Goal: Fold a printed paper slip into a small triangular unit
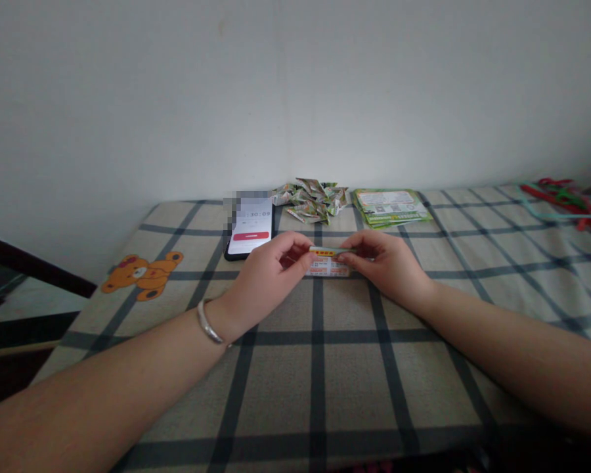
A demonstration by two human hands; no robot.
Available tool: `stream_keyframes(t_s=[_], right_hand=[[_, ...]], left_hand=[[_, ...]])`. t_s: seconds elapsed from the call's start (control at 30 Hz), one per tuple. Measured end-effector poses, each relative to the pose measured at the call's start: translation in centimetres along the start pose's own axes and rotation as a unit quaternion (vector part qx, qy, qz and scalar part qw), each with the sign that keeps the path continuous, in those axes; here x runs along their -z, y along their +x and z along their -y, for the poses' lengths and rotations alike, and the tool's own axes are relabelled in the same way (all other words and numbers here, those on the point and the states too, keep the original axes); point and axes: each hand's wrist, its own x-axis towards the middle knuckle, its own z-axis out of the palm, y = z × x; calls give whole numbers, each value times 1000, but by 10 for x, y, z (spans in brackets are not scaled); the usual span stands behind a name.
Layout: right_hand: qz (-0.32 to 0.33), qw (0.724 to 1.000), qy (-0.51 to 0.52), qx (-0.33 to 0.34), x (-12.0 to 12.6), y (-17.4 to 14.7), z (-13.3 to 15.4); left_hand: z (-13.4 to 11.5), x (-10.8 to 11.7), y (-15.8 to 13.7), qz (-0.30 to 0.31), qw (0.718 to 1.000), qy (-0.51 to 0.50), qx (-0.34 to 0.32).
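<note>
**Pinched from both ends: a printed slip (329, 264)**

Head view, the only one. Lies just right of the frame's centre and slightly below mid-height, with a yellow-and-red band along the top. Looks like thin paper, perhaps folded, so probably very light, flexible and easy to crease or tear. Likely calls for only a light pinch, best taken at the two side edges or along any fold, with even pressure to prevent skewing. Might slide a little if glossy; impossible to tell from here.

Pinched at the left end by the left grip (268, 272) and at the right end by the right grip (389, 259), both with thumb on the near side and fingers curled behind, partly hidden. Held low over the checked tabletop (276, 401); no telling whether touching it. Reaching in from the lower left, a left forearm (123, 381) with a bracelet (210, 323) at the wrist; from the lower right, a right forearm (512, 341), both angled inward.

Beyond, at upper centre, a phone (250, 226) near the left grip, then a heap of folded pieces (310, 197) and, farther right, a stack of green leaflets (391, 205).
</note>
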Motion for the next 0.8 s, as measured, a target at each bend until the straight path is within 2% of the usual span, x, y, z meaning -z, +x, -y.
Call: stream_keyframes(t_s=[0.33,0.6,0.8], right_hand=[[22,1000,-12,15,4,-3,3],[7,998,55,-17,2,-2,-1],[8,998,55,-26,3,-2,-2]], left_hand=[[-5,3,2,-15,999,25,25],[3,0,1,-4,999,-29,27],[9,0,1,10,998,-45,32]])
